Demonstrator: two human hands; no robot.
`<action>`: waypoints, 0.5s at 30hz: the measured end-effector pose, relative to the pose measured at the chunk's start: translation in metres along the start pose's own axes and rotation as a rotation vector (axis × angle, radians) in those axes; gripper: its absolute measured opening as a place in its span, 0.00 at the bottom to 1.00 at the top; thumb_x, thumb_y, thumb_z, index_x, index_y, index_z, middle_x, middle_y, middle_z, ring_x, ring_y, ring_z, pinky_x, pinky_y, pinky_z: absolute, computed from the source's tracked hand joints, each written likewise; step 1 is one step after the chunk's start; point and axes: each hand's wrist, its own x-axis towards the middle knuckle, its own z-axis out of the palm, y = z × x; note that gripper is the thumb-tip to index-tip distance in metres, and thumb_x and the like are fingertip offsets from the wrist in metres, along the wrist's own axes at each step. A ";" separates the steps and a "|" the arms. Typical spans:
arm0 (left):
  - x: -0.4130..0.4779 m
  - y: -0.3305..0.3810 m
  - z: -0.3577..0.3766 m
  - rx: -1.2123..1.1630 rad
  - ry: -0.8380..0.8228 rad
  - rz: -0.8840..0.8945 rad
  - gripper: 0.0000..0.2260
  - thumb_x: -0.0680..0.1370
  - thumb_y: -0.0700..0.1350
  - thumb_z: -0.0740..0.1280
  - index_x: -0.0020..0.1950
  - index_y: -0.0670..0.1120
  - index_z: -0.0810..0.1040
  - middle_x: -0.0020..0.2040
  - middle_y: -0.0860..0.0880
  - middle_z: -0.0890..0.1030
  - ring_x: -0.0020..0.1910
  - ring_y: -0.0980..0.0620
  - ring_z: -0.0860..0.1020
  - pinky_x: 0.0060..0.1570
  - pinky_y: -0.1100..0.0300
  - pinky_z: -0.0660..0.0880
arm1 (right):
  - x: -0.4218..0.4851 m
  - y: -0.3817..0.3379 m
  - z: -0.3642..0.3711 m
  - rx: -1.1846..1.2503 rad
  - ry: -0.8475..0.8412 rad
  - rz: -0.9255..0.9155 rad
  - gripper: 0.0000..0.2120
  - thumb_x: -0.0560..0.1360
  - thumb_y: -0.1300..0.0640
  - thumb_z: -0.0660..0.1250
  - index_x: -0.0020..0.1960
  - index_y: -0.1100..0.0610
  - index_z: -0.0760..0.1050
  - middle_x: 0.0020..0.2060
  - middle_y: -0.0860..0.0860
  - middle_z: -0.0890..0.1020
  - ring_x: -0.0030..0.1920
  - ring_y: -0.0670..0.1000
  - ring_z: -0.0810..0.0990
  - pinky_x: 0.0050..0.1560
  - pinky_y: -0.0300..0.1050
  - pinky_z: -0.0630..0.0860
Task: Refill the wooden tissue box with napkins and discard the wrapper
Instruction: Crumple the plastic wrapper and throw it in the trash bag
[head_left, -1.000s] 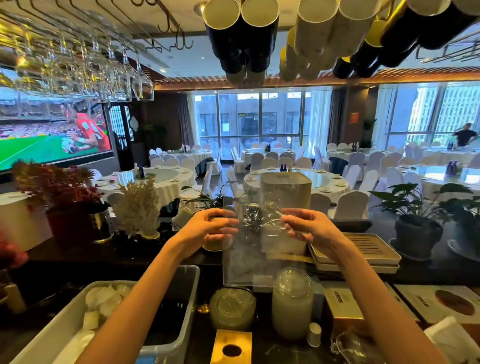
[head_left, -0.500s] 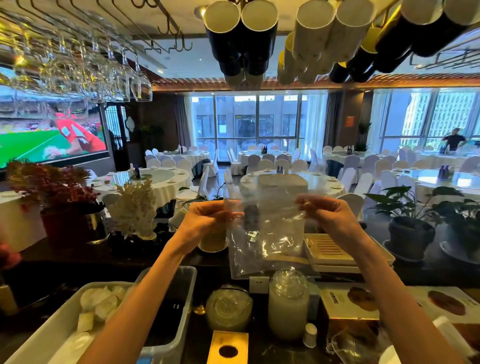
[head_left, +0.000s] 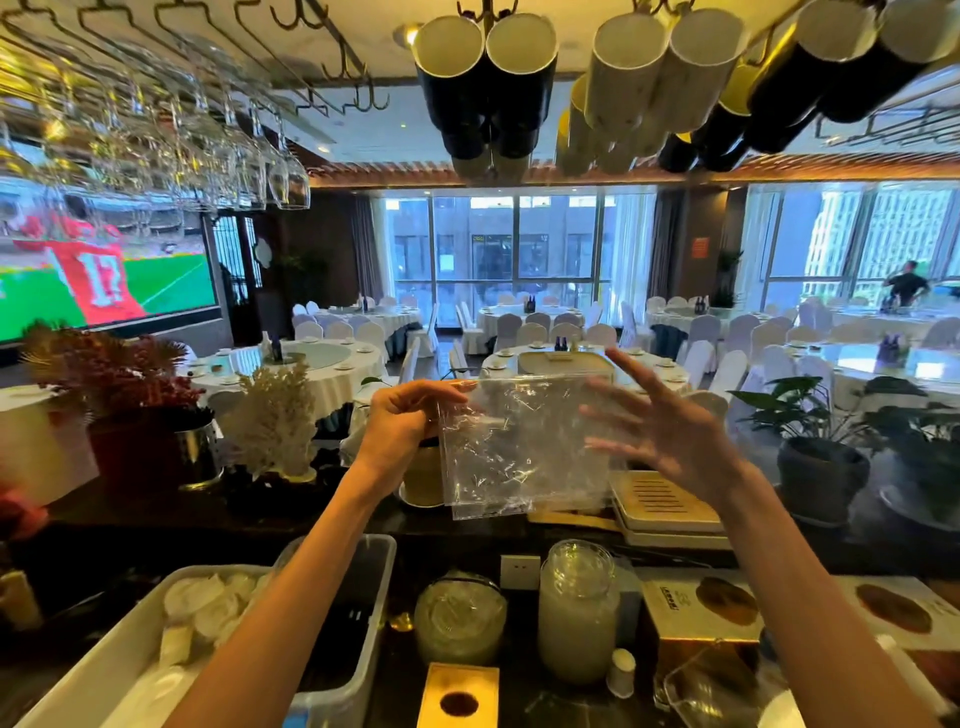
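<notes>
- While held up at chest height over the bar counter (head_left: 519, 540), the wrapper (head_left: 519, 447) hangs as a flat clear sheet, long axis roughly vertical, open edge up (crinkled, see-through).
- My left hand (head_left: 400, 431) pinches its upper left corner.
- My right hand (head_left: 660, 431) is spread wide just beside its right edge, gripping nothing.
- Wooden tissue box (head_left: 458, 696) sits below, slot up.

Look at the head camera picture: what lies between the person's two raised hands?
In the head view, the clear plastic wrapper spans the gap. The left hand pinches its upper left corner; the right hand is spread open at its right edge.
</notes>
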 end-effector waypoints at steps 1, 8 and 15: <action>-0.001 -0.001 0.002 0.009 0.021 0.001 0.20 0.71 0.19 0.52 0.47 0.32 0.81 0.54 0.38 0.84 0.55 0.39 0.82 0.50 0.42 0.81 | 0.002 0.007 0.002 -0.069 0.055 0.050 0.30 0.74 0.39 0.65 0.74 0.42 0.63 0.70 0.53 0.74 0.66 0.56 0.77 0.59 0.59 0.78; -0.030 -0.003 -0.033 -0.242 -0.493 -0.297 0.22 0.73 0.26 0.56 0.65 0.36 0.73 0.74 0.42 0.67 0.74 0.44 0.65 0.68 0.42 0.68 | 0.025 0.004 0.011 -0.443 0.128 0.049 0.35 0.71 0.65 0.72 0.74 0.52 0.65 0.49 0.54 0.86 0.49 0.52 0.86 0.46 0.45 0.83; -0.034 -0.003 -0.005 0.205 -0.408 -0.394 0.19 0.77 0.48 0.69 0.67 0.48 0.73 0.62 0.50 0.82 0.62 0.51 0.79 0.60 0.58 0.76 | 0.067 -0.033 0.063 -0.910 -0.174 0.077 0.33 0.73 0.61 0.73 0.74 0.48 0.65 0.49 0.46 0.85 0.47 0.41 0.84 0.55 0.41 0.81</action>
